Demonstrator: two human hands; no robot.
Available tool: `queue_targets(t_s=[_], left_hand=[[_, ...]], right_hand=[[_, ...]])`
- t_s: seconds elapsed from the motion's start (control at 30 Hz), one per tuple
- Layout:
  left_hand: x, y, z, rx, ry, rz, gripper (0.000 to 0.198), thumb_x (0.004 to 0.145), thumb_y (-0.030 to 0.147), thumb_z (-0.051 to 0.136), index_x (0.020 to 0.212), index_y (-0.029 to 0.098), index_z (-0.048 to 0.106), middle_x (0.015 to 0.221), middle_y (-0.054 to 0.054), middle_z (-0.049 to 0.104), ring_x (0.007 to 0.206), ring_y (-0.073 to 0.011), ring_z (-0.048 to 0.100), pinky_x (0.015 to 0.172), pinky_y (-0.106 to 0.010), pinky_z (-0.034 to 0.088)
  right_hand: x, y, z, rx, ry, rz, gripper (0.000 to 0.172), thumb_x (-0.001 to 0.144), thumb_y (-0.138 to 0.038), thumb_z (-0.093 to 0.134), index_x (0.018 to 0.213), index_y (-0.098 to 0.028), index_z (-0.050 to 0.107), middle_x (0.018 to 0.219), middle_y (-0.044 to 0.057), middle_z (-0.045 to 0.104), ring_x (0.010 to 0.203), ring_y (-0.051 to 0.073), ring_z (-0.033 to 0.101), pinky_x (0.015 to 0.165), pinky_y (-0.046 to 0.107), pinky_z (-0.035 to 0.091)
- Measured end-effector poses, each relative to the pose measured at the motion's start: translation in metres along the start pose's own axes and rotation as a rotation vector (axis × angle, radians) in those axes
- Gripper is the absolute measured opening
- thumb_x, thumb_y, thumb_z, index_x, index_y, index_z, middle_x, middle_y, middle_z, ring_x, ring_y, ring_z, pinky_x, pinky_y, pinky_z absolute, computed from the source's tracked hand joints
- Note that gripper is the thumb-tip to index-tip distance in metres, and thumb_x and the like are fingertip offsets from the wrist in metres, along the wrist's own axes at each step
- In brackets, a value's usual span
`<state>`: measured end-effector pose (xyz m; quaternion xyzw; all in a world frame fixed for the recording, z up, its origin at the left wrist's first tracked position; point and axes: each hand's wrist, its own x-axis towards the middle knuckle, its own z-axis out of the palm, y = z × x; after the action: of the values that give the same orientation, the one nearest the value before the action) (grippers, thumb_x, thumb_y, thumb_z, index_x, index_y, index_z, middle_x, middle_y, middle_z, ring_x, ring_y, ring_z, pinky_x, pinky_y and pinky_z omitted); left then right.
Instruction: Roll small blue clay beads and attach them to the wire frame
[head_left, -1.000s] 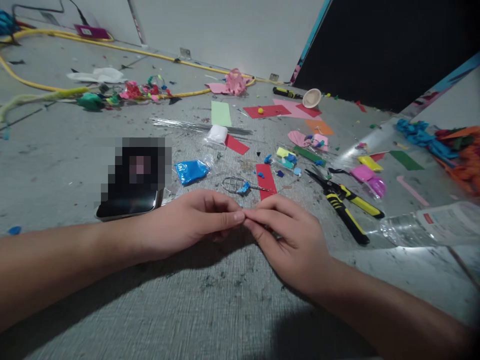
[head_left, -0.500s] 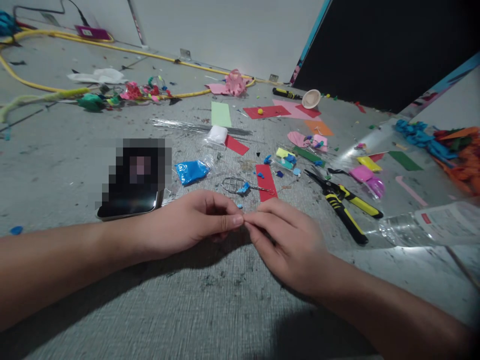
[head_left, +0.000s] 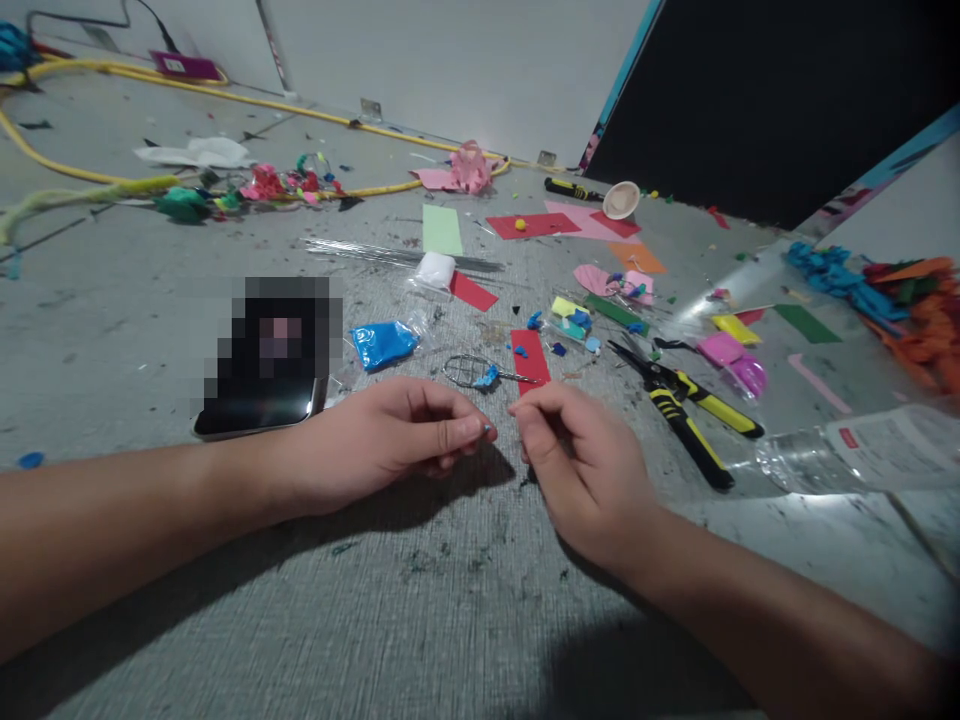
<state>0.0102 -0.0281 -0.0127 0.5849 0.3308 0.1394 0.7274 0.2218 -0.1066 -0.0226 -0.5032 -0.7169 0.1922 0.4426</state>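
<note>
My left hand [head_left: 412, 430] pinches a tiny light-blue bit [head_left: 487, 428], likely of soft clay, between thumb and index finger. Just to the right, my right hand [head_left: 585, 460] is closed in a pinch, its fingertips apart from the left ones; whether anything is between them I cannot make out. Beyond the fingers lies a small racket-shaped wire piece [head_left: 466, 372] with a lump of blue clay [head_left: 487, 376] on it. Its wire handle reaches over a red paper strip [head_left: 531, 358]. A packet of blue clay [head_left: 384, 344] rests behind my left hand.
A phone-like device [head_left: 259, 410] lies left, partly pixelated. Yellow-handled pliers [head_left: 686, 400] and a clear bottle [head_left: 855, 450] are at right. Farther back are thin wires [head_left: 360, 250], a white packet [head_left: 435, 270], paper pieces and a yellow cable [head_left: 292, 103].
My hands have come apart: the right fingertips have moved away to the right from the left ones. The blue bit now shows in my left fingertips.
</note>
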Motion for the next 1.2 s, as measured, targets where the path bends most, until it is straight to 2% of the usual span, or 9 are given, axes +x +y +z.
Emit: queue_targets(t_s=[0.1,0.23,0.47,0.67,0.73,0.83,1.0,1.1,1.2], left_hand=[[0.0,-0.001,0.0,-0.005,-0.007,0.031,0.035,0.096,0.049,0.076,0.084,0.017,0.072,0.069,0.002,0.055,0.061,-0.011,0.046,0.051,-0.021,0.035],[-0.002,0.002,0.003,0.013,0.032,0.058,0.033,0.098,0.045,0.073,0.08,0.017,0.069,0.065,0.004,0.053,0.059,-0.0101,0.043,0.051,-0.021,0.033],[-0.005,0.005,0.008,0.207,0.113,0.194,0.026,0.099,0.035,0.065,0.08,0.017,0.071,0.071,0.002,0.061,0.067,-0.0132,0.053,0.062,-0.026,0.043],[-0.003,0.001,-0.004,0.764,0.338,0.34,0.028,0.097,0.038,0.063,0.082,0.017,0.072,0.072,-0.003,0.065,0.068,-0.0188,0.058,0.064,-0.032,0.042],[-0.003,0.001,-0.007,0.942,0.355,0.383,0.028,0.097,0.037,0.062,0.082,0.016,0.073,0.075,-0.005,0.067,0.071,-0.0207,0.061,0.066,-0.033,0.042],[-0.002,-0.001,-0.009,1.098,0.354,0.36,0.029,0.098,0.036,0.06,0.086,0.015,0.075,0.081,-0.008,0.069,0.073,-0.0223,0.062,0.066,-0.033,0.042],[0.001,-0.006,-0.012,1.183,0.397,0.376,0.028,0.1,0.033,0.058,0.1,0.014,0.079,0.087,-0.008,0.069,0.07,-0.0205,0.06,0.065,-0.032,0.043],[0.003,-0.006,-0.014,1.173,0.435,0.426,0.028,0.1,0.033,0.059,0.102,0.013,0.079,0.087,-0.008,0.069,0.071,-0.0206,0.061,0.066,-0.032,0.043],[0.0,-0.002,-0.01,1.097,0.463,0.486,0.027,0.099,0.033,0.062,0.101,0.013,0.079,0.086,-0.008,0.07,0.075,-0.0208,0.062,0.067,-0.032,0.044]], right_hand=[[0.0,-0.002,0.002,-0.018,0.015,-0.058,0.01,0.104,-0.018,0.06,0.101,-0.023,0.068,0.089,0.002,0.075,0.081,0.017,0.07,0.072,0.031,0.056],[-0.002,-0.002,0.003,0.019,-0.012,0.001,0.006,0.1,-0.018,0.064,0.098,-0.023,0.067,0.083,-0.001,0.071,0.072,0.014,0.066,0.064,0.026,0.053],[-0.002,-0.002,0.002,0.058,-0.089,0.037,0.009,0.1,-0.021,0.068,0.091,-0.021,0.065,0.077,-0.002,0.066,0.068,0.012,0.06,0.062,0.025,0.048],[-0.002,0.001,0.003,0.043,-0.065,0.009,0.015,0.107,-0.018,0.058,0.103,-0.02,0.072,0.088,0.002,0.077,0.078,0.014,0.07,0.072,0.028,0.055],[-0.003,0.001,0.004,0.047,-0.032,0.072,0.014,0.104,-0.016,0.061,0.105,-0.02,0.074,0.087,0.001,0.078,0.075,0.014,0.072,0.07,0.028,0.055],[-0.003,0.0,0.004,0.048,-0.014,0.149,0.008,0.099,-0.017,0.071,0.092,-0.02,0.075,0.074,-0.002,0.075,0.068,0.013,0.07,0.063,0.026,0.051],[-0.002,-0.001,0.003,0.036,-0.043,0.093,0.016,0.103,-0.019,0.068,0.088,-0.02,0.076,0.072,-0.002,0.075,0.065,0.012,0.068,0.064,0.025,0.051],[-0.001,0.002,0.003,0.031,-0.06,0.039,0.013,0.104,-0.016,0.065,0.099,-0.018,0.076,0.082,0.0,0.077,0.071,0.012,0.07,0.067,0.025,0.053],[0.001,0.003,0.004,0.037,-0.05,-0.02,0.007,0.099,-0.012,0.073,0.095,-0.017,0.075,0.082,0.0,0.074,0.075,0.012,0.068,0.07,0.025,0.053]])
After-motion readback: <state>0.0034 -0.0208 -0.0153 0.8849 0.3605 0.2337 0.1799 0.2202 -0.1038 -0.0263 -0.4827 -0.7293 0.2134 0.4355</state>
